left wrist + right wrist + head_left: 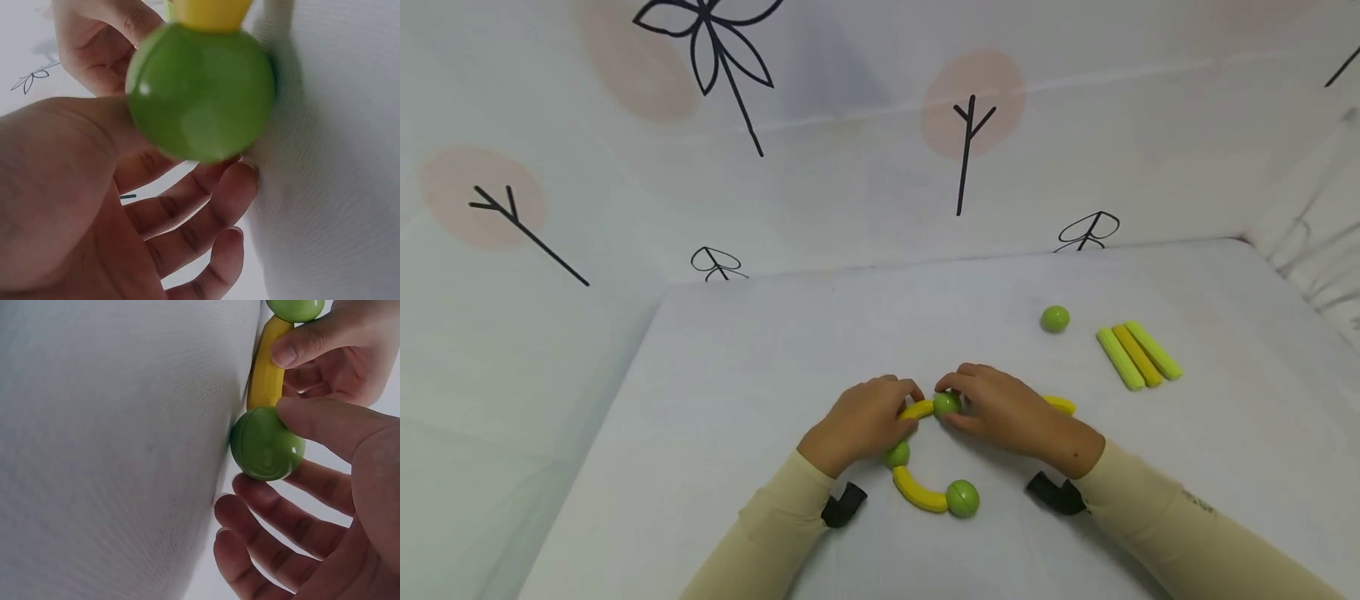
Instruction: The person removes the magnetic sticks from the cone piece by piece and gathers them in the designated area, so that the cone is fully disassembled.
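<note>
Green ball [947,404] pinched at the middle of a white table [760,350], seen from the head camera. Right hand [1003,410] curled over it, thumb and forefinger closed on the ball. Left hand [865,421] just beside, fingers bent round a short yellow curved piece [917,409] that touches the ball. Below the left hand, a second green ball [897,454], then a yellow curved bar [918,492] ending in a third green ball [962,497], all joined in an arc. Another yellow piece [1060,405] peeking out behind the right hand. Farther right and well apart, a loose green ball [1055,318] and three yellow and green sticks [1138,355] lying side by side.

From the left wrist: large, close and blurred, the second green ball [200,94] against the white cloth, a yellow piece [212,12] joined at its top edge. Left palm beneath, lower fingers [194,212] loosely bent, tips brushing the cloth.

From the right wrist: the pinched green ball [267,444] held between the right thumb [331,422] above and a fingertip [262,490] below, remaining fingers half open, holding nothing. Yellow curved piece [267,372] touching the ball, gripped by the left thumb [306,344] and fingers.
</note>
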Motion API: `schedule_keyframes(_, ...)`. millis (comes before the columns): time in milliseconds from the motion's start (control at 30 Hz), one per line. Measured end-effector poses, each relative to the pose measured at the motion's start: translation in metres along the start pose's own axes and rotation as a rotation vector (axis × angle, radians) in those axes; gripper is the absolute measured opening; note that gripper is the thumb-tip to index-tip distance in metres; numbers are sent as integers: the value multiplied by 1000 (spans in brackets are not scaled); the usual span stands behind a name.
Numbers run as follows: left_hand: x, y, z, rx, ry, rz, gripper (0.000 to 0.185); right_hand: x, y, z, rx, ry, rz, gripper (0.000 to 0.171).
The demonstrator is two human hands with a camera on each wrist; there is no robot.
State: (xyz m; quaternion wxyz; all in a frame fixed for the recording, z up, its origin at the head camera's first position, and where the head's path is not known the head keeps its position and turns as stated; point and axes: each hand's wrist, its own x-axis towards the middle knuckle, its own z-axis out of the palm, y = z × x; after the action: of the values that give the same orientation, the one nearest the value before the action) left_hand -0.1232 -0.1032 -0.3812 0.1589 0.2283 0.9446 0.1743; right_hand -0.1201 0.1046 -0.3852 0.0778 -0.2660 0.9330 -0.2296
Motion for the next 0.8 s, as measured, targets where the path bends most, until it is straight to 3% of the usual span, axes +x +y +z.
schedule_keyframes(367, 0, 0, -1, -1, 10, -35, 24, 1, 2, -1, 19, 7, -18, 31)
schedule_keyframes(633, 1, 1, -2, -21, -2, -59, 22, 1, 10, -10, 34, 42, 27, 29)
schedule_keyframes(800, 0, 0, -3, -32, -9, -69, 23, 0, 20, -24, -11, 73, 79, 35)
